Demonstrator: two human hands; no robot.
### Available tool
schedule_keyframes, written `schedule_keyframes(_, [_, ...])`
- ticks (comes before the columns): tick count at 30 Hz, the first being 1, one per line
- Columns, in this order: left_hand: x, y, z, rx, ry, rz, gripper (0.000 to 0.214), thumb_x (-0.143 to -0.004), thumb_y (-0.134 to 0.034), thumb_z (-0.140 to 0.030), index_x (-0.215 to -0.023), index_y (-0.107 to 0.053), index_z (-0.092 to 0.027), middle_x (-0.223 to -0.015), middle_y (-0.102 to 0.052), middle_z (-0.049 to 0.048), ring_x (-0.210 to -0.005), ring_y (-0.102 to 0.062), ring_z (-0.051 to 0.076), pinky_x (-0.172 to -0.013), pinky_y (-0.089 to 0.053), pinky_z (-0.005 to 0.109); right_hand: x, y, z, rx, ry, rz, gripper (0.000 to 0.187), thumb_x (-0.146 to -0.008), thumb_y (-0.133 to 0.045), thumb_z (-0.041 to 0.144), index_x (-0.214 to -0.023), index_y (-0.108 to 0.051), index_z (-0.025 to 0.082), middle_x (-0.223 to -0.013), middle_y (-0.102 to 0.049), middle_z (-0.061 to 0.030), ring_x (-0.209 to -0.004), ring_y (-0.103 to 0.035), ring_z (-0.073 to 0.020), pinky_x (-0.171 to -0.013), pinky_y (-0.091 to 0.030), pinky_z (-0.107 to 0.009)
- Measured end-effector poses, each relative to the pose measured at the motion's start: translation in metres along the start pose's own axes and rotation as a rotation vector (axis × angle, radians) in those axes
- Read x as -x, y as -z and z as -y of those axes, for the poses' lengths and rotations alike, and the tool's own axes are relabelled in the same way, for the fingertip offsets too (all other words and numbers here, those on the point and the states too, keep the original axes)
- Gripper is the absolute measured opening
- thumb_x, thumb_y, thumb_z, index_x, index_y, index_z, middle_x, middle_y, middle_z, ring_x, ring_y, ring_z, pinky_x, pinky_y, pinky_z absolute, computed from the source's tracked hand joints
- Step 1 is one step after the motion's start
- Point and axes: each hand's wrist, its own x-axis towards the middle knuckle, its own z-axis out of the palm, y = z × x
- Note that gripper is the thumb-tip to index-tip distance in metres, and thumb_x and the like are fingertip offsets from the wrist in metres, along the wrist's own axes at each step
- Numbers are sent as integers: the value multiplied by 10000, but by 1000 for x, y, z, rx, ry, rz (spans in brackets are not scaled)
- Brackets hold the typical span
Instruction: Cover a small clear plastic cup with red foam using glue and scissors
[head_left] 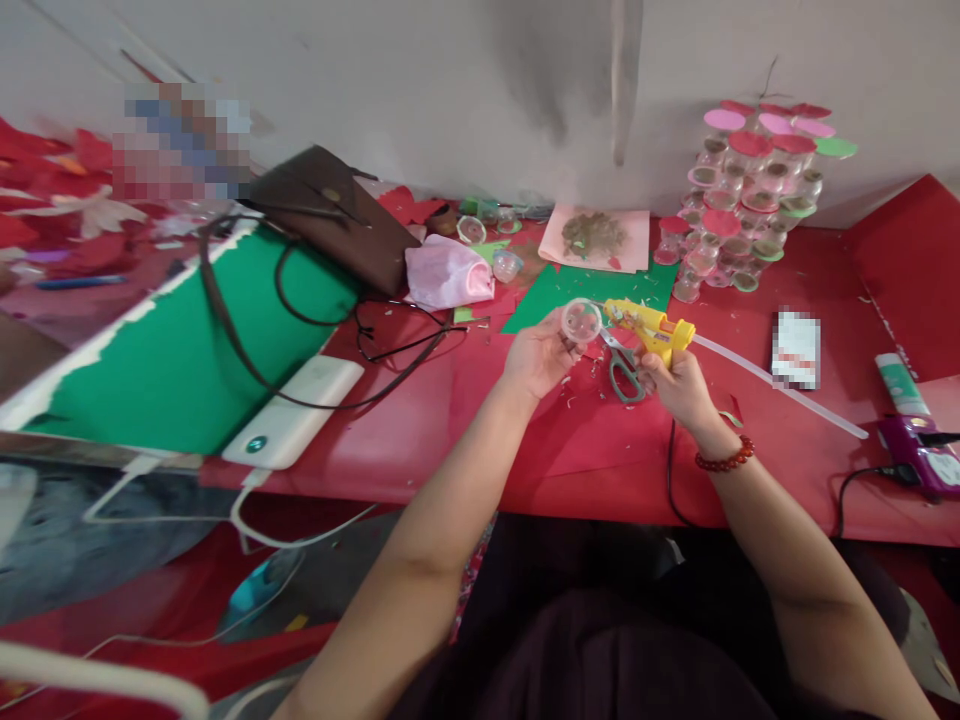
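Note:
My left hand [541, 358] grips a small clear plastic cup [582, 321], its round opening turned toward me. In my right hand [679, 388] is a yellow glue gun [651, 328], its nozzle pointing left at the cup's rim; I cannot tell whether it touches. A long translucent glue stick [787, 390] sticks out of the gun's back and slants down to the right. Grey-handled scissors [624, 372] lie on the red tabletop [480, 440] below and between my hands, partly covered by the right one.
A stack of clear cups with coloured discs [739, 200] stands back right. At left are a brown bag [330, 215] with a trailing strap, eyeglasses [401, 335] and a white power bank [296, 410]. A purple power box [919, 455] with cords sits far right.

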Motion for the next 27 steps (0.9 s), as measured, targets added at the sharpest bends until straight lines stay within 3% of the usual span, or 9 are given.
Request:
schedule_keyframes(6, [0,-1,-1,-3,8,-15,272,-991,-454,-167,-1092,-699,-107,-832,-785,106,-659,-728,156,-533,-520,221,0,1,-1,-3,10,-3,627,-706,-736,823,-753,-556,224,-567,-452,65,-482,-347,-68,-453,-273,-252])
schedule_keyframes(14, [-3,3,-2,3,-10,7,402,-971,-462,-176,-1308,-679,-157,-931,-805,100,-768,-752,183,-581,-545,243,-1,1,0,20,17,4,633,-701,-737,827,-815,-578,225,-573,-433,70,-480,-337,-71,-445,-266,-253])
schedule_keyframes(21, [-1,1,-4,7,-32,5,320,-1012,-464,-196,-1173,-731,-126,-935,-787,116,-787,-747,176,-558,-509,230,-1,-2,4,7,-1,-6,661,-656,-760,845,-782,-592,219,-530,-423,73,-458,-349,-73,-430,-278,-252])
schedule_keyframes(27, [-2,1,-6,38,-32,-14,378,-1012,-462,-189,-1301,-693,-116,-875,-783,102,-747,-722,176,-579,-512,250,0,-1,4,22,-20,-7,675,-651,-749,861,-753,-572,218,-512,-431,71,-448,-360,-72,-428,-295,-248])
